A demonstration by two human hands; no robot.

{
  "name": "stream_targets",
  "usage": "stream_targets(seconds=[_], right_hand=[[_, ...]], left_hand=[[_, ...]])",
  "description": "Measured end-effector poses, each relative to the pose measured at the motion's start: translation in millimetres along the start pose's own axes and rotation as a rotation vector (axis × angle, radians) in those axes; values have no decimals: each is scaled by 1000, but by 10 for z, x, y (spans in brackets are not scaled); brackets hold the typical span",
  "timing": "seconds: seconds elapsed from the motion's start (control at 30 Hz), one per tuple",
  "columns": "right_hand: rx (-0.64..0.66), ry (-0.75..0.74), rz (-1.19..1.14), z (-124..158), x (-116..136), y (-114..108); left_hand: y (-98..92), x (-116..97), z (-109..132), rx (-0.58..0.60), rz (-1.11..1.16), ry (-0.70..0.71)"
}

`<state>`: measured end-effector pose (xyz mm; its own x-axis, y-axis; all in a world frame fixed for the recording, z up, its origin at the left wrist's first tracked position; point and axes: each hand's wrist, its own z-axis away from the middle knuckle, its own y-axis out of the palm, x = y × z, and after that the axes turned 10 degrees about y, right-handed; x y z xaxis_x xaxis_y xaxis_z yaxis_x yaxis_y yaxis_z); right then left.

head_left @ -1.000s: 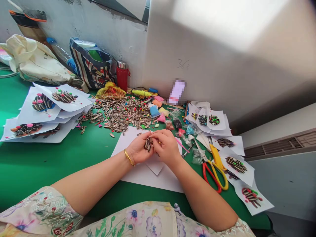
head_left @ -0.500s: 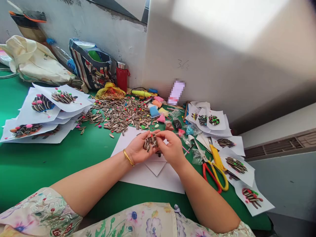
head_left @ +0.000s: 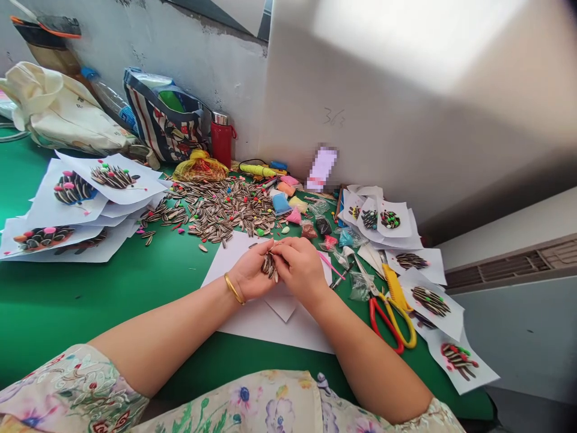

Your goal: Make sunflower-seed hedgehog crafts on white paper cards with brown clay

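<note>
My left hand (head_left: 250,275), with a gold bangle on the wrist, is cupped round a small cluster of striped sunflower seeds (head_left: 269,265). My right hand (head_left: 301,269) is closed over the same cluster from the right, its fingertips pinched on the seeds. Both hands hover just above a white paper sheet (head_left: 252,319) on the green table (head_left: 90,294). A small triangular paper piece (head_left: 283,305) lies under the wrists. A big heap of loose sunflower seeds (head_left: 220,207) with coloured clay beads lies just beyond the hands.
Finished seed pictures on paper lie stacked at the left (head_left: 72,198) and spread at the right (head_left: 428,294). Red and yellow scissors (head_left: 394,319), clay packets (head_left: 288,204), a red flask (head_left: 222,138), a striped bag (head_left: 162,114) and a cloth bag (head_left: 58,108) stand around. The wall rises close behind.
My right hand drew back half a second ago, showing more of the seed cluster, and has now closed over it again. The view has shifted slightly.
</note>
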<state>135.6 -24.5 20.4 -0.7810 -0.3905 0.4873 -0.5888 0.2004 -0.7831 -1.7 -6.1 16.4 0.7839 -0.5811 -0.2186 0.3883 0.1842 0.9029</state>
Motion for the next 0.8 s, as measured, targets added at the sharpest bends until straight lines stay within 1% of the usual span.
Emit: stream_targets(seconds=[0.13,0.23,0.33,0.4,0.47,0.57,0.7,0.8], right_hand=[[-66,71,-154,-2,20,-51],[-76,164,-294,-7,-11,-102],[-31,318,-440,-1,-124,-158],[27,429,-540,14,-237,-209],[80,494,-583,37,-355,-267],[172,528,-495,77,-497,-333],[284,462,-307,117,-575,-321],[322,421,-248,124,-571,-275]], left_hand=[[-3,10,-3,9,-60,19],[-17,3,-15,30,-70,27],[-22,-32,-26,10,-44,66],[-21,-71,-34,-18,-25,104],[-21,-115,-47,-51,-11,141],[-32,-166,-73,-97,-17,189],[-47,-188,-96,-96,-27,199],[-49,-183,-96,-87,-28,192]])
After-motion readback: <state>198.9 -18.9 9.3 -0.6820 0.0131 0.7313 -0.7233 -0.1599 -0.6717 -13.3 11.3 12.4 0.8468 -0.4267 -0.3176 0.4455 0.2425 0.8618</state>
